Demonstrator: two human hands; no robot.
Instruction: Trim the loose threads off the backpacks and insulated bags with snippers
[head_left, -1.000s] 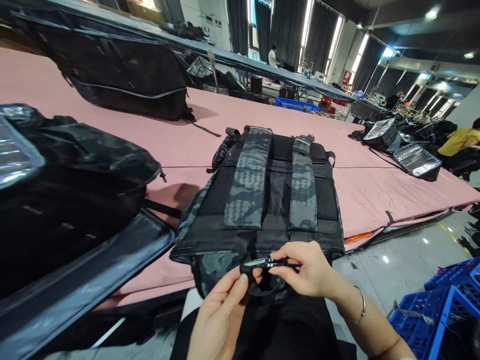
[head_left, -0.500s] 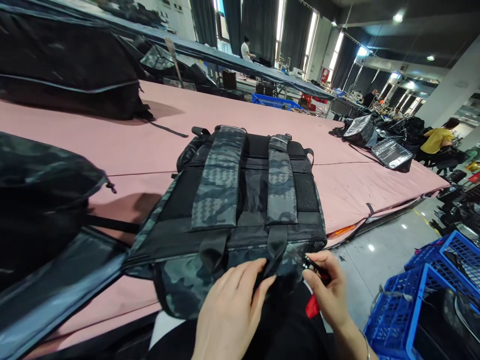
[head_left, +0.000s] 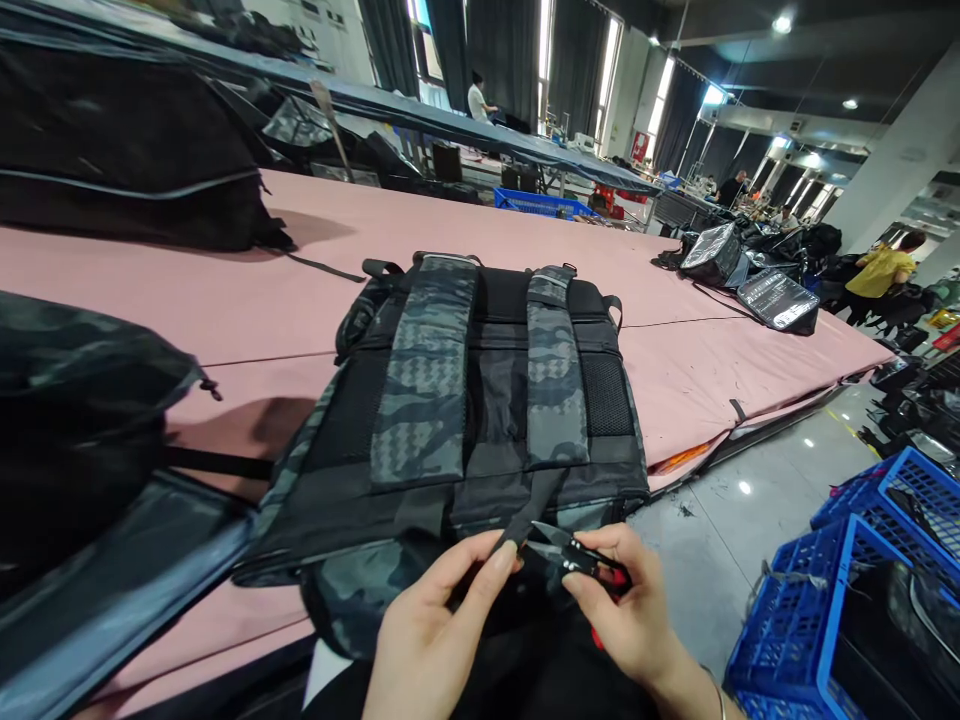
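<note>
A dark camouflage backpack point(head_left: 495, 400) lies on the pink-covered table with its two padded shoulder straps facing up. Between thumb and fingers, my left hand point(head_left: 442, 620) pinches a black webbing strap point(head_left: 529, 510) that comes down from the right shoulder strap. My right hand point(head_left: 626, 610) is closed on small black thread snips point(head_left: 577, 560). Their blades are parted and point left, close to the pinched webbing. Whether the blades touch it I cannot tell. A bit of red shows under my right hand.
Black bags point(head_left: 112, 150) stand on the pink table point(head_left: 420, 220) at left, and a camouflage bag point(head_left: 82, 350) lies nearer. Silver-lined bags point(head_left: 776, 295) lie at the far right. Blue crates point(head_left: 795, 590) stand on the floor at right. People work in the background.
My left hand has taken the webbing strap in a pinch and raised its end. My right hand has brought the snips left and up to it.
</note>
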